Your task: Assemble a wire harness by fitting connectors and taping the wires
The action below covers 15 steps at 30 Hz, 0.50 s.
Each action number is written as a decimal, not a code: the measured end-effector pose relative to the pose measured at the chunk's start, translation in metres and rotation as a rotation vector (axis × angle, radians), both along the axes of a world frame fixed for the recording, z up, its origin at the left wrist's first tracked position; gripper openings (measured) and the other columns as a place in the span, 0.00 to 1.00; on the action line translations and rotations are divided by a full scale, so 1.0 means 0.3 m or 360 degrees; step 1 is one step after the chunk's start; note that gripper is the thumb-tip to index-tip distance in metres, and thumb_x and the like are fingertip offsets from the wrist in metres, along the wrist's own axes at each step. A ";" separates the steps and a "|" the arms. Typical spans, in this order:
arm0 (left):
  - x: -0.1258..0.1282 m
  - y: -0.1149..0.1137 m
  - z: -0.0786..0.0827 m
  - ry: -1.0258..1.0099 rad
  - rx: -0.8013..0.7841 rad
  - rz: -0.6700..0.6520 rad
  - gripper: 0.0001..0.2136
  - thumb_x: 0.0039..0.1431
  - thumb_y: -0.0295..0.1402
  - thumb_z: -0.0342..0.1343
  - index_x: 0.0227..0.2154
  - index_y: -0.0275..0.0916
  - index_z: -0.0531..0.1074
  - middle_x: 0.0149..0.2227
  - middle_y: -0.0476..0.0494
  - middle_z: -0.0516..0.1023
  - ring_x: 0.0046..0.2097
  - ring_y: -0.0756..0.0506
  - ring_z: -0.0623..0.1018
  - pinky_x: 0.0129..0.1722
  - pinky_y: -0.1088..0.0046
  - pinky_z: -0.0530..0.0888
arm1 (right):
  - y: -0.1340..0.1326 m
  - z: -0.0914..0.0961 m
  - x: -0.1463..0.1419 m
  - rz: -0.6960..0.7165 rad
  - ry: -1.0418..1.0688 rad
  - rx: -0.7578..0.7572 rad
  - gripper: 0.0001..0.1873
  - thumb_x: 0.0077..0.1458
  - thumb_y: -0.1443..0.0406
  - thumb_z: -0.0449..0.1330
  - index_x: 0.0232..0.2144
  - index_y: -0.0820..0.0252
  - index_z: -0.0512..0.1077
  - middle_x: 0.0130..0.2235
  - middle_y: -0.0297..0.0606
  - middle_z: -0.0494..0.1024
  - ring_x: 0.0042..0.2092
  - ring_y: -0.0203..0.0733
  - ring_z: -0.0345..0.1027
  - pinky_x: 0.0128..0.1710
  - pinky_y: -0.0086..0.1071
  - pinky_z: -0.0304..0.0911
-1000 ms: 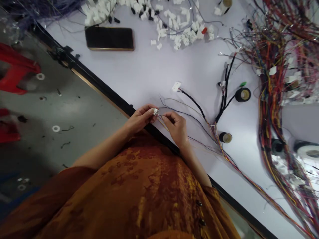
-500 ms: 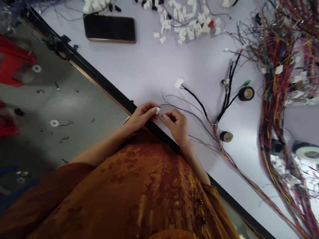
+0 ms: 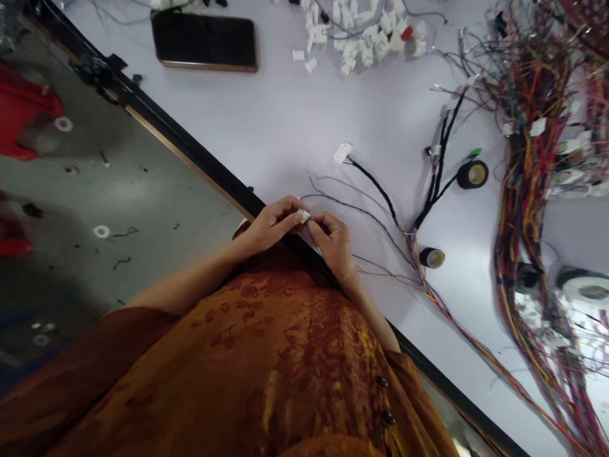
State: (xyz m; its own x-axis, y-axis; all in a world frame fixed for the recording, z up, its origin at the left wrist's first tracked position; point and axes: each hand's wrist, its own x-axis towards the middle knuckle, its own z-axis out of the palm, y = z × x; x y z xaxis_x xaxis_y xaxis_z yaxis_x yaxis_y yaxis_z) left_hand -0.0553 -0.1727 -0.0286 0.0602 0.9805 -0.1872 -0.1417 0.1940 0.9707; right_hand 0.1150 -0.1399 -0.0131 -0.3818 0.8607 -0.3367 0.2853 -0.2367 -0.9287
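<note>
My left hand [image 3: 278, 222] pinches a small white connector housing [image 3: 303, 216] between thumb and forefinger, over the table's front edge. Right beside it, the fingertips of my right hand [image 3: 333, 241] are closed at the housing's near end, on a thin wire mostly hidden by the fingers. Loose wires [image 3: 375, 261] run from behind my right hand to a harness [image 3: 431, 293] on the table. One black-wrapped branch of that harness ends in a white connector [image 3: 342, 152], beyond my hands.
A phone [image 3: 204, 41] lies at the back left, and a pile of white connectors [image 3: 366, 47] at the back. Black tape rolls [image 3: 472, 174] sit by the harness. Thick wire bundles [image 3: 511, 209] cover the right side. A black rail [image 3: 200, 152] borders the table.
My right fingers have come closer to the housing, covering the wire that showed between them. The housing has turned slightly in my left hand. The view has shifted a little.
</note>
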 end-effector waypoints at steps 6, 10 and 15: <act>0.002 -0.008 -0.012 0.0093 0.0035 -0.0039 0.09 0.64 0.37 0.58 0.41 0.38 0.74 0.28 0.50 0.72 0.29 0.53 0.71 0.31 0.78 0.70 | -0.013 -0.006 0.007 0.0023 0.0017 0.0175 0.11 0.59 0.62 0.59 0.26 0.60 0.70 0.27 0.30 0.69 0.30 0.32 0.60 0.33 0.28 0.58; -0.017 -0.007 0.002 -0.0073 -0.0070 0.0027 0.09 0.64 0.39 0.58 0.40 0.39 0.75 0.27 0.50 0.72 0.28 0.53 0.70 0.29 0.79 0.70 | 0.000 -0.002 0.027 0.0077 0.0044 0.0178 0.12 0.62 0.60 0.58 0.29 0.59 0.73 0.29 0.31 0.72 0.32 0.34 0.64 0.35 0.29 0.61; -0.082 -0.019 0.029 -0.0170 -0.0244 -0.0081 0.10 0.62 0.40 0.60 0.39 0.39 0.76 0.26 0.50 0.74 0.27 0.53 0.72 0.29 0.79 0.70 | 0.039 -0.016 0.032 0.0127 -0.0380 0.0685 0.09 0.62 0.60 0.59 0.39 0.58 0.75 0.37 0.38 0.75 0.39 0.39 0.68 0.40 0.33 0.65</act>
State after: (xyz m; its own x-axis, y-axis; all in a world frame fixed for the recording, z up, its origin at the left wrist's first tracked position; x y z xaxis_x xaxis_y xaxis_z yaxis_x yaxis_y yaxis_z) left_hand -0.0798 -0.1783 -0.0198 0.1369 0.9361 -0.3240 -0.2286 0.3482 0.9091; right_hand 0.1246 -0.1281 -0.0178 -0.4076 0.9122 -0.0431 0.5036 0.1852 -0.8438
